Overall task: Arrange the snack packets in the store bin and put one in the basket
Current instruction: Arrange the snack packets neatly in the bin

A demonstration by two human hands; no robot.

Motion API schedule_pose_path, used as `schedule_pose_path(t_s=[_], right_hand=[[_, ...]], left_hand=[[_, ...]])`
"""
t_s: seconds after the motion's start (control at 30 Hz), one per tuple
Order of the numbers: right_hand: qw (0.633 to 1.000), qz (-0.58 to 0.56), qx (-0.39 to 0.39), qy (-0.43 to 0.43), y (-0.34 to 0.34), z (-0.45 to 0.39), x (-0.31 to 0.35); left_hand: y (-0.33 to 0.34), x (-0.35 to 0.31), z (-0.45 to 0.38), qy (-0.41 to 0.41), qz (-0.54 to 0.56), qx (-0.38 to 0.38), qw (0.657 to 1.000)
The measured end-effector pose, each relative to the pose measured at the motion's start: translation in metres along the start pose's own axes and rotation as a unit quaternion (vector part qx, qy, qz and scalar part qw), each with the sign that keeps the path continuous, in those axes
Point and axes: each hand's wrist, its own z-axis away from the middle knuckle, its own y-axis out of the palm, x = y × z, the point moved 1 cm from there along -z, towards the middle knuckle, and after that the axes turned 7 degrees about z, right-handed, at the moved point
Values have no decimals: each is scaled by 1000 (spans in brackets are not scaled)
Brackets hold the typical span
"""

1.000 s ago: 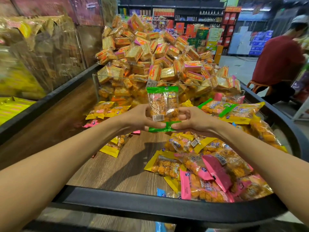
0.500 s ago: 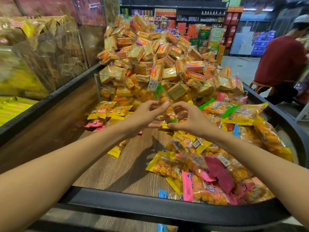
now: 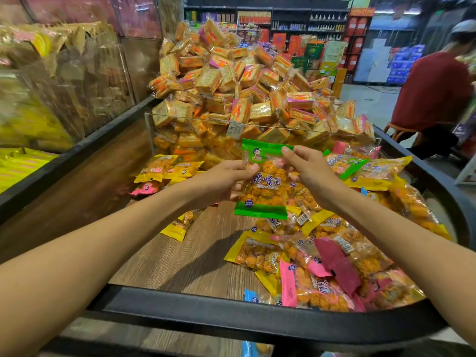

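A green-edged snack packet (image 3: 262, 181) hangs upright above the store bin (image 3: 231, 320), front showing, probably for inspection. Both hands pinch it: left hand (image 3: 226, 176) at nine o'clock, right hand (image 3: 309, 168) at two o'clock.

bright overhead store light is casting arm shadows on the wooden bin floor (image 3: 180, 258); the wide lens is bending edges, blurring around nine o'clock.

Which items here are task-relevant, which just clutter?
In play:
green-edged packet, held by left hand and right hand
loose snack packets
bin rim

Clutter:
cracker pile behind clear divider
seated person
back shelves
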Motion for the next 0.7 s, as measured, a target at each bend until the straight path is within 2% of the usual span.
schedule_pose_path(t_s=[0.1,0.27,0.4,0.43,0.5,0.6,0.63,0.7], right_hand=[[1000,-19,0,-25,-1,1,-1],[999,-4,20,-29,3,1,-1],[999,-9,39,-27,3,2,1],[998,-16,52,-18,2,3,2],[991,-12,129,20,2,4,4],[962,75,256,60,7,10,1],[957,78,273,53,9,12,1],[964,48,256,50,10,11,-2]], left_hand=[[0,-3,1,15,-18,-1,1000],[-7,-3,0,59,-51,-75,994],[-10,-1,0,65,-67,-82,992],[-11,-1,-1,69,-67,-85,992],[-14,-3,-1,81,-56,-99,990],[-20,-8,0,94,-38,-135,986],[-22,-9,1,96,-39,-144,984],[-23,-11,1,95,-35,-150,984]])
